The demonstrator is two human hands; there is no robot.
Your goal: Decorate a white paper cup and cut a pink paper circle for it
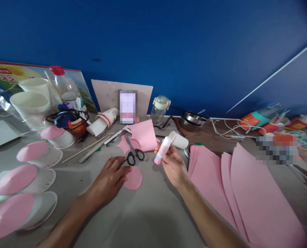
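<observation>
My right hand is closed around a glue stick with a white upper part and a pink end, held tilted above the table. A pink paper circle lies flat in front of me. My left hand rests on the table with its fingers stretched out, fingertips at the circle's left edge. Just beyond it lie black-handled scissors on pink paper scraps. A white paper cup lies on its side behind my right hand.
Along the left lie several paper cups with pink circles on their bases. Stacked cups and a red-capped bottle stand behind. Pink paper sheets cover the right side. A glass jar and metal bowls stand by the blue wall.
</observation>
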